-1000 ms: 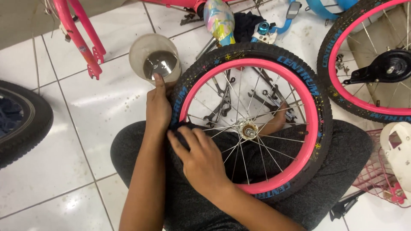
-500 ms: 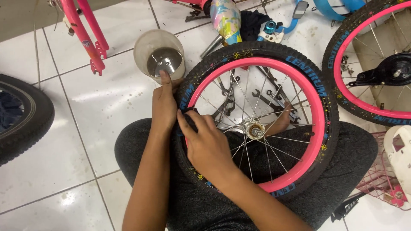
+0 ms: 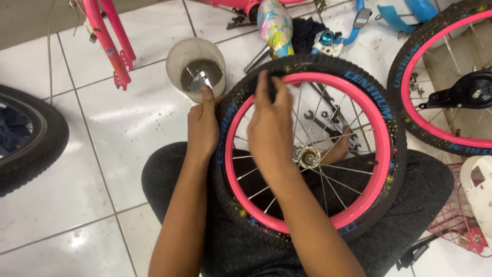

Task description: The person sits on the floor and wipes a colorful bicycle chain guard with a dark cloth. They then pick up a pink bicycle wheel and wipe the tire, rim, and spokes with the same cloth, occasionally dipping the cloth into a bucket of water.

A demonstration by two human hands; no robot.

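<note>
Small bicycle wheel [image 3: 312, 149], pink rim and black tyre, lying flat across the person's lap above the tiled floor [image 3: 118, 118]. Far left, a spare black tyre [image 3: 31, 138] lies on the tiles; behind it hangs a pink frame fork [image 3: 110, 41], and a pale tub [image 3: 197, 69] of dark liquid stands just beyond the wheel. The left hand [image 3: 202, 125] grips the tyre's outer edge at the upper left, thumb stretched up toward the tub, fingers wrapped out of sight beneath. The right hand [image 3: 271, 128], which half a second ago pressed the tyre low at the left side, has travelled up the rim; its fingers [image 3: 264, 87], held together, now press the tyre's inner edge near the top. This suggests the tyre edge is being worked progressively round the rim. Right, a second pink-rimmed wheel [image 3: 451, 77] lies apart.
</note>
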